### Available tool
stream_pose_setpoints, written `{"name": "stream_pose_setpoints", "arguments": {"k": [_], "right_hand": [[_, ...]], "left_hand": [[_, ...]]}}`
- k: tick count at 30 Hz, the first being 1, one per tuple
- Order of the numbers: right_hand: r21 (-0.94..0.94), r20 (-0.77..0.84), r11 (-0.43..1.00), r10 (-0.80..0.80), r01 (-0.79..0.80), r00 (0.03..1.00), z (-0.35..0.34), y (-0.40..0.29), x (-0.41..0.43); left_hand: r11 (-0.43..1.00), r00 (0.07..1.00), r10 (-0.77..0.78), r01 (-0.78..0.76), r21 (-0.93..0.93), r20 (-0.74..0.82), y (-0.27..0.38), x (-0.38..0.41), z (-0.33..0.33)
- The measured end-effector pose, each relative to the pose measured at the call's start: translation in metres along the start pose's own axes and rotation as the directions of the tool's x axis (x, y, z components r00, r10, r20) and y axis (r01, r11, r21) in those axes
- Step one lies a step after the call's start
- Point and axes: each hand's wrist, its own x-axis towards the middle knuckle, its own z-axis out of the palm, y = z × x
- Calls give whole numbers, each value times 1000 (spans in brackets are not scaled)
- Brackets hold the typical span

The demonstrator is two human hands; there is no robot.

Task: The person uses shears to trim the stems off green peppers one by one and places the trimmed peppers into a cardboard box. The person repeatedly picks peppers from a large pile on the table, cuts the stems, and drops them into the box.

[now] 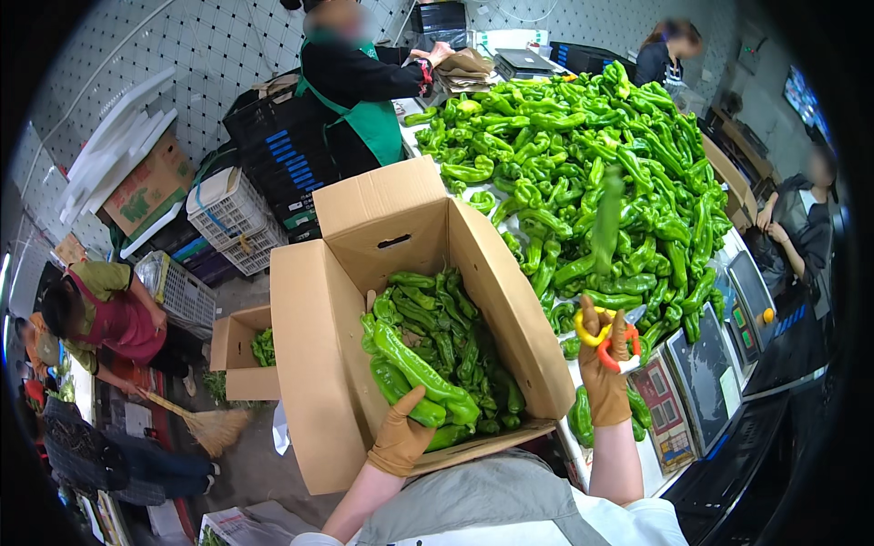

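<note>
My left hand (401,437), in a brown glove, grips long green peppers (416,375) inside an open cardboard box (300,355). More green peppers (444,327) lie in the box around and below them. My gloved right hand (606,382) is to the right of the box, with scissors (608,338) that have yellow and orange-red handles hooked on its fingers. Part of the blades is hidden. Just beyond that hand, a motion-blurred green pepper (606,222) appears in mid-air over a large heap of green peppers (580,164) on the table.
Weighing scales (703,382) stand right of my right hand. Behind the box, a person in a green apron (372,123) handles brown paper bags (466,72). Black crates (287,150) and white baskets (235,215) are stacked left. A person with a broom (212,426) stands near a smaller box (249,382).
</note>
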Motion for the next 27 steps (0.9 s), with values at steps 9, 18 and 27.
{"name": "stream_pose_setpoints", "arguments": {"k": [9,18,27], "right_hand": [[-674,205,732,315,-100,927,1,87,-56],[-707,21,683,281,-184,960,10,84,-51],[-771,6,555,498,-314,867,28,84,-64]], "left_hand": [[987,997,4,9,-163,80,5,-4,33],[969,995,3,21,-245,97,-1,-7,21],[966,990,106,-80,-244,97,-2,-7,29]]}}
